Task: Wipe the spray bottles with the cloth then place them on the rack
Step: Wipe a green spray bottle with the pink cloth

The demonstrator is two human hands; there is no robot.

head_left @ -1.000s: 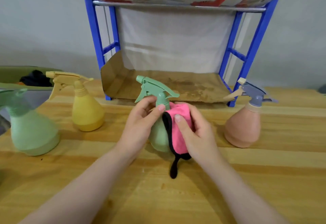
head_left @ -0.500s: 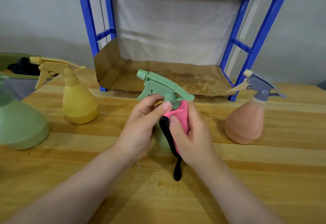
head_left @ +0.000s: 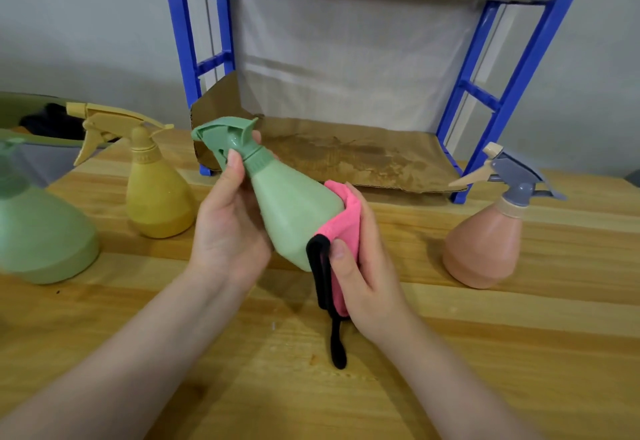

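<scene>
A small green spray bottle is lifted off the wooden table and tilted, its nozzle head pointing up and left. My left hand grips its neck just under the trigger. My right hand holds a pink cloth with a black edge against the bottle's base. A black strap of the cloth hangs down toward the table. The blue rack stands behind, with brown cardboard on its lower shelf.
A yellow spray bottle and a larger green one stand on the table at the left. A peach bottle with a grey-blue nozzle stands at the right. A green bin with dark cloth sits at far left.
The green bottle has been lifted off the table and tipped over, base toward the right. The cloth has slid from the neck down to the base. My left hand has shifted up to the neck.
</scene>
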